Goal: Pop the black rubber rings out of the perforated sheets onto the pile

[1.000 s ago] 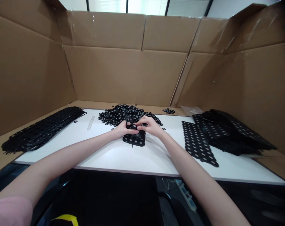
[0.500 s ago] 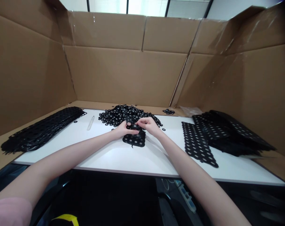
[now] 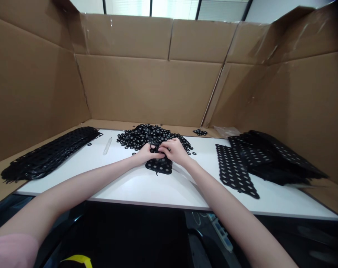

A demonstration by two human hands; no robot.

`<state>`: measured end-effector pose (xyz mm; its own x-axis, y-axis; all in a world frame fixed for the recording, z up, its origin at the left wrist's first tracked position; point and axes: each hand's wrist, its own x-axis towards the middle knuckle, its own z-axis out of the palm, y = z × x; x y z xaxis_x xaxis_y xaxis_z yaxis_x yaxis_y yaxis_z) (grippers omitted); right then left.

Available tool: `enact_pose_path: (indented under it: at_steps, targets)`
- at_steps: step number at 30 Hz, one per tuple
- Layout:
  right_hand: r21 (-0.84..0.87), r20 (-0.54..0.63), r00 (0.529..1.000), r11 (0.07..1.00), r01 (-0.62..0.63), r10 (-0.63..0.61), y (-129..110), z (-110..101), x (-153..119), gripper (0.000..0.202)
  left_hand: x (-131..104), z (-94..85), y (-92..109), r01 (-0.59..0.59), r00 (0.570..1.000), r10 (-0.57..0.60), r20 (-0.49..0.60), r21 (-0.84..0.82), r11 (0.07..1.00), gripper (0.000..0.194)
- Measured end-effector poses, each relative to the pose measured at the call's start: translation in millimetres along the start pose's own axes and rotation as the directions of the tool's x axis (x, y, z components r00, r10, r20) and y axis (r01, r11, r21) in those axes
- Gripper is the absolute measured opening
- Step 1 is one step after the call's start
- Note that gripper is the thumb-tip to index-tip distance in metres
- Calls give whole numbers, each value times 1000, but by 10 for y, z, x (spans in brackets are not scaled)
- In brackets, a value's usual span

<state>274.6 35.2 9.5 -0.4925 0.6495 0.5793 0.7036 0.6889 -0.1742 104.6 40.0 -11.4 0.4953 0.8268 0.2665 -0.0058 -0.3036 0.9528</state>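
Observation:
A black rubber sheet with rows of round spots (image 3: pixel 159 167) lies at the middle of the white table, its lower end flat toward me. My left hand (image 3: pixel 144 154) grips the sheet's upper part, thumb across the top. Fingers pinched, my right hand (image 3: pixel 175 150) works against the same part from the right; whether it holds a small piece there is hidden. Just behind both hands rises a heap of small black rings (image 3: pixel 146 136).
Black perforated strips are stacked (image 3: pixel 54 150) at the left, beside a clear pen-like cutter (image 3: pixel 108 146). To the right lie one spotted sheet (image 3: pixel 235 169) and a pile of sheets (image 3: pixel 269 156). Cardboard walls (image 3: pixel 149 89) enclose the table (image 3: pixel 124 188).
My right hand has shifted slightly left, its fingers now closer to my left thumb and over the sheet. My left hand and the sheet have stayed put.

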Motion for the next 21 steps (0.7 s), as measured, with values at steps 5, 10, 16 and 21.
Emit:
enact_pose_path:
  at_steps: [5,10,16,21]
  targets:
    - [-52,-43,996,995,-79,77,-43,98,5,25,9,-10,-19,-9,1000,8,-8,-11,1000,26]
    - [91,-96,977,979,-183,192,-24,129,18,29,14,-15,-30,-22,1000,22,-4,0,1000,26]
    - [250,-7,999,967,-49,53,34,9,-7,22,23,-8,-63,-2,1000,-1,-27,-111,994,30]
    - [351,-36,980,921,-169,194,100,104,18,21,24,-4,-54,3,1000,-5,-31,-65,998,29]
